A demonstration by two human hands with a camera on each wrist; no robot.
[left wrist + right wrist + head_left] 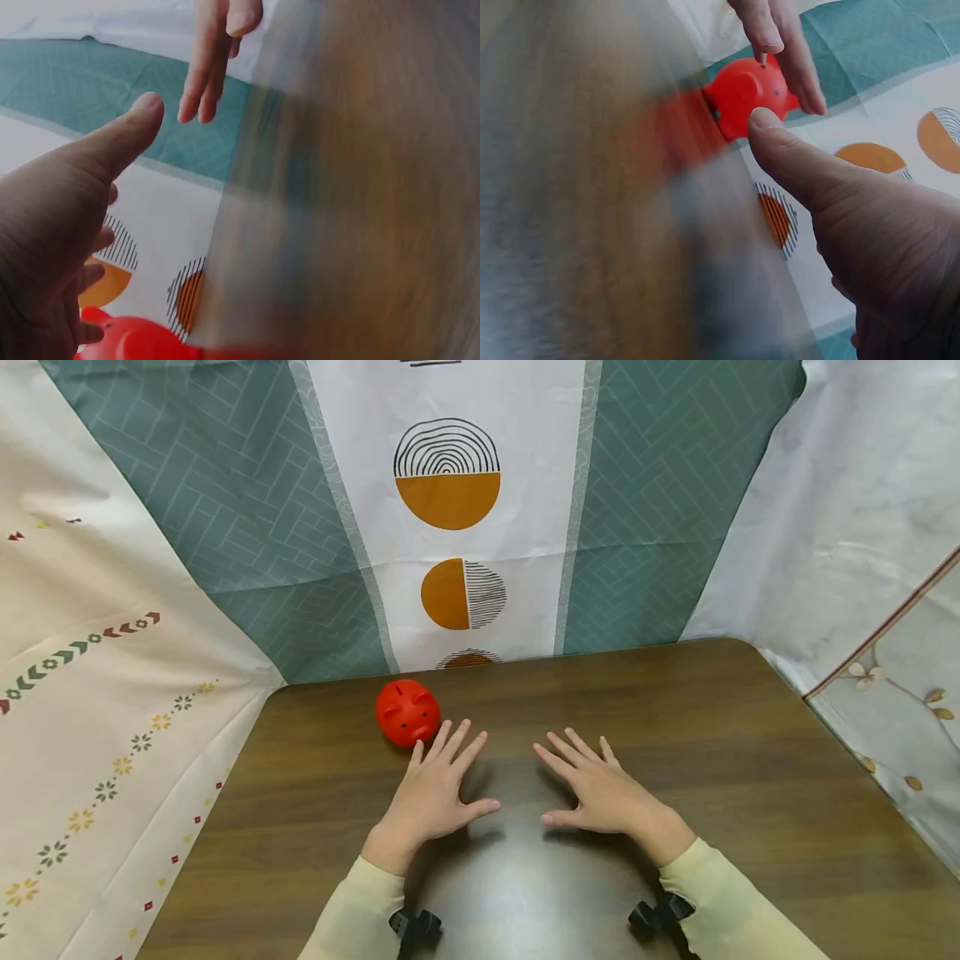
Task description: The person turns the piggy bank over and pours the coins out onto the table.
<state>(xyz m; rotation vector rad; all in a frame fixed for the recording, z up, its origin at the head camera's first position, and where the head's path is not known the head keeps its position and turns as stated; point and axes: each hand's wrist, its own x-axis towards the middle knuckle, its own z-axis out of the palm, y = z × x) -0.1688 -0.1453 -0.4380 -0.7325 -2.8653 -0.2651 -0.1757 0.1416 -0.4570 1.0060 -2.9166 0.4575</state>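
A round red piggy bank point(407, 713) with a slot on top and small dark eyes stands near the back left of the table. My left hand point(432, 797) is held over the wood with fingers spread, its fingertips close in front of the piggy bank's snout. To the right, my right hand point(598, 789) is spread the same way, thumb pointing toward the left one; nothing is in either palm. In the left wrist view the piggy bank point(139, 339) shows at the bottom edge below the fingers. The right wrist view has the piggy bank point(744, 94) beyond the thumb.
The brown wooden table point(712, 718) has rounded back corners. Behind it hangs a green and white cloth point(637, 510) with orange and striped circles. Pale patterned fabric point(127, 718) borders the left side, and white floral fabric point(862, 568) the right. Small black devices point(415, 928) sit at both wrists.
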